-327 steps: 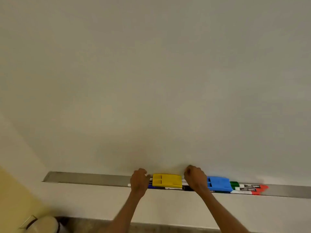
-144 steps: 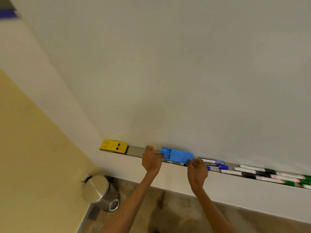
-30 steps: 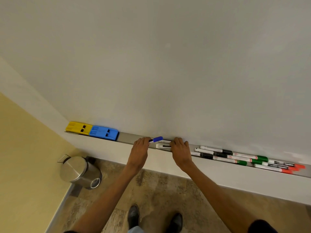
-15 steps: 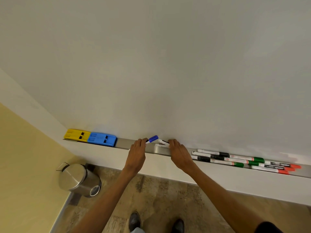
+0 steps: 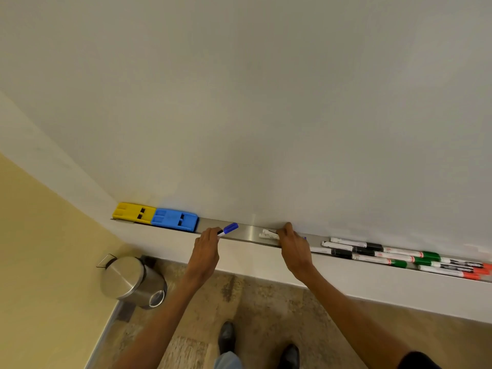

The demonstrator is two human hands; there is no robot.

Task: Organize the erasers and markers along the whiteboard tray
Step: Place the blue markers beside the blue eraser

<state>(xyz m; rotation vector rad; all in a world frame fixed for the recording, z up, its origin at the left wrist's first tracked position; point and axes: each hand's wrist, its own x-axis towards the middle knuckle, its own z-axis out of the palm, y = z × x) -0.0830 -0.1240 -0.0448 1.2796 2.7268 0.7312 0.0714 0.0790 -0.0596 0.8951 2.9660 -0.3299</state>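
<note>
A yellow eraser [image 5: 133,212] and a blue eraser [image 5: 174,219] lie end to end at the left end of the metal whiteboard tray [image 5: 246,232]. My left hand [image 5: 206,249] grips a blue-capped marker [image 5: 228,229], its cap sticking out to the right above the tray. My right hand [image 5: 294,247] is closed on other white markers [image 5: 268,233] lying in the tray; a blue tip shows behind its knuckles. Black, green and red capped markers [image 5: 394,255] lie in rows along the tray to the right.
The whiteboard [image 5: 266,102] fills the wall above. A steel pedal bin [image 5: 131,280] stands on the floor in the left corner by the yellow wall [image 5: 40,262]. My shoes [image 5: 226,336] show below.
My hands have drawn apart: the left has carried the blue-capped marker leftwards, away from the markers under the right hand. Bare tray now shows between them.
</note>
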